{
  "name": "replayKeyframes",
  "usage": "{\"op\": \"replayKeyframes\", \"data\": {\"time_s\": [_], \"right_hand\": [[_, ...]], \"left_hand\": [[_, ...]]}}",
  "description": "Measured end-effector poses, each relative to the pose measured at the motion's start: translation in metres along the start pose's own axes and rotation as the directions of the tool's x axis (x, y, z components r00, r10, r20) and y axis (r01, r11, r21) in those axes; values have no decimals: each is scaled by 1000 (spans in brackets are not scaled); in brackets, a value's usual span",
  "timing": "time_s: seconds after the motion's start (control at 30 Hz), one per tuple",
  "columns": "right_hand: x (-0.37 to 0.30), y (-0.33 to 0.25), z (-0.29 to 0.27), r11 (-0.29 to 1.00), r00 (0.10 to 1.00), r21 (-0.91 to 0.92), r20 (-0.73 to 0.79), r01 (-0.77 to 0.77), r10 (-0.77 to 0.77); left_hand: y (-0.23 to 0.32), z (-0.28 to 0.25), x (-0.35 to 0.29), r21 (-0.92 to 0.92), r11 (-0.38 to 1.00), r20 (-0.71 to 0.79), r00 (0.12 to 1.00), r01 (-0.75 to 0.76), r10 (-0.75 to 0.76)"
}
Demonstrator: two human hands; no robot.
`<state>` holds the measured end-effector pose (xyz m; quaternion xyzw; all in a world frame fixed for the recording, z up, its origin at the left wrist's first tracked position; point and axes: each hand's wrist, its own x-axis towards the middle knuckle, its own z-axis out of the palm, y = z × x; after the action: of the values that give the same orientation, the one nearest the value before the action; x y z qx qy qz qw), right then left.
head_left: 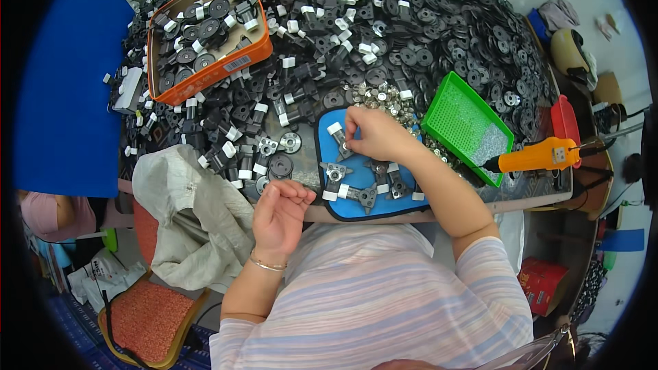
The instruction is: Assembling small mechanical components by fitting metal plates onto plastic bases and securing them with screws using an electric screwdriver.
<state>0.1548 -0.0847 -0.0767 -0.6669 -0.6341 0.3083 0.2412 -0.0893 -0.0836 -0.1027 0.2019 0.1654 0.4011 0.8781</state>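
My right hand is over a blue mat with a black rim, its thumb and fingertips pinched together. They meet at the side of a black plastic part with a white end; whatever is between them is hidden. Several similar black-and-white parts lie on the mat below, among them one with a round hub and another near the front edge. At the table's front edge, left of the mat, my left hand is turned palm up. Its fingers are loosely curled and apart from the thumb, with nothing seen in them.
An orange-rimmed tin of parts sits on a heap of black parts and discs. Small silvery metal pieces lie behind the mat. To the right are a green tray of tiny pieces and an orange electric screwdriver. A pale sack hangs front left.
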Motion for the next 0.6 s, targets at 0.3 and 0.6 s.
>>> {"op": "replayKeyframes", "data": {"time_s": [0.3,0.6], "right_hand": [[2,0,3,999,999,-3,1,-48,48],[5,6,-26,997,992,-18,-108,-73,71]], "left_hand": [[-2,3,0,14,1000,-4,1000,1,-1],[-1,2,1,24,1000,-6,1000,-2,2]]}}
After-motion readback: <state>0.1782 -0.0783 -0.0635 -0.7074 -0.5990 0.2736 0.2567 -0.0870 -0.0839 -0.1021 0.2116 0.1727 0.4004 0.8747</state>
